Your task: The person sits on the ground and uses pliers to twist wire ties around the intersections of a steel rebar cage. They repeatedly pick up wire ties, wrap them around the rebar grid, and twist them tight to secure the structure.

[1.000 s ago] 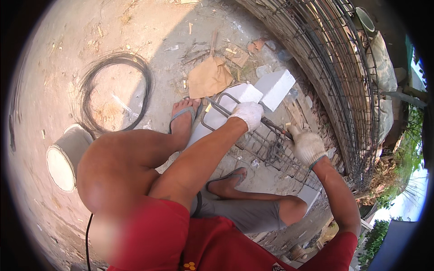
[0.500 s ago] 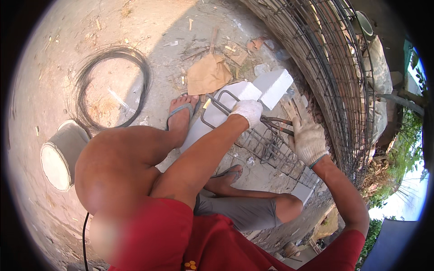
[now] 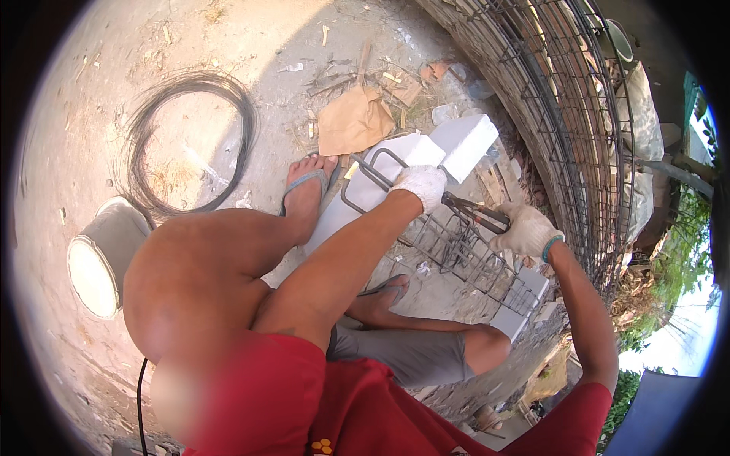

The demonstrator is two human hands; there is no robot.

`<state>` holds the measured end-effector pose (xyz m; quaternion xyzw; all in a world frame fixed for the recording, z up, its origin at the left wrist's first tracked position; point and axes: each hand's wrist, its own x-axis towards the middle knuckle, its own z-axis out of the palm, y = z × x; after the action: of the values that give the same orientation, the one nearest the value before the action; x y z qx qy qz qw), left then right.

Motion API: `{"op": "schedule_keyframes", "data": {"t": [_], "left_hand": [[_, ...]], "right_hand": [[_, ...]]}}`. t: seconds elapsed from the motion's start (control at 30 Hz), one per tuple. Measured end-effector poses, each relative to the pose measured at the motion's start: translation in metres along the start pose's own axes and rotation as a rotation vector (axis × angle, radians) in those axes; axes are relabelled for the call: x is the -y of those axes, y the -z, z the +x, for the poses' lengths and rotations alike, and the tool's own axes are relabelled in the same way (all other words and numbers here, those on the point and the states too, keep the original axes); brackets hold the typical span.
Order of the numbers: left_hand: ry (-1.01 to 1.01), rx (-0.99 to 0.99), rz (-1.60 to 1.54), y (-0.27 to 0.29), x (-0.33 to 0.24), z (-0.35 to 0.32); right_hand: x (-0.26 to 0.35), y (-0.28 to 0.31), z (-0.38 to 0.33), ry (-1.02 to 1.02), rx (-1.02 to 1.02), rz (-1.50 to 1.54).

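My left hand [image 3: 422, 187], in a white knit glove, is closed around the bars at the near end of a small steel rebar cage [image 3: 456, 251]. Bent stirrup ends [image 3: 357, 199] stick out to the left of that hand. In my gloved right hand [image 3: 526, 229] are the handles of dark pincers [image 3: 479, 213]. The pincers' jaws point left, close beside my left hand at the cage; what lies between them cannot be made out. Under the cage are a pale block [image 3: 414, 149] and another white block [image 3: 521, 300].
A second white block [image 3: 468, 144] lies beyond my left hand. Large wire-mesh cages [image 3: 566, 114] stand along the right. A coil of thin wire [image 3: 247, 129] and a pale bucket [image 3: 114, 251] are on the left. Brown paper [image 3: 353, 121] lies near my sandalled foot [image 3: 304, 186].
My right hand has gone from spread fingers beside the pincers to fingers curled round the handles. The handles have swung slightly lower and right. My left hand stays on the cage.
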<state>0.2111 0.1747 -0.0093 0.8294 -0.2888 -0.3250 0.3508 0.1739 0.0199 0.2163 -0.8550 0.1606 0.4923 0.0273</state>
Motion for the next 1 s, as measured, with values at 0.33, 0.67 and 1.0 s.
{"op": "schedule_keyframes", "data": {"t": [0.33,0.67,1.0], "left_hand": [[-0.040,0.054,-0.008,0.011,-0.008,-0.004],[0.017,0.078,0.026,0.010,-0.012,-0.002],[0.019,0.082,0.031,0.011,-0.010,-0.002]], "right_hand": [[-0.026,-0.039,-0.009,0.230,-0.478,-0.382],[-0.018,-0.027,0.002,-0.176,0.072,0.220],[-0.012,-0.024,-0.010,0.347,-0.532,-0.679]]}}
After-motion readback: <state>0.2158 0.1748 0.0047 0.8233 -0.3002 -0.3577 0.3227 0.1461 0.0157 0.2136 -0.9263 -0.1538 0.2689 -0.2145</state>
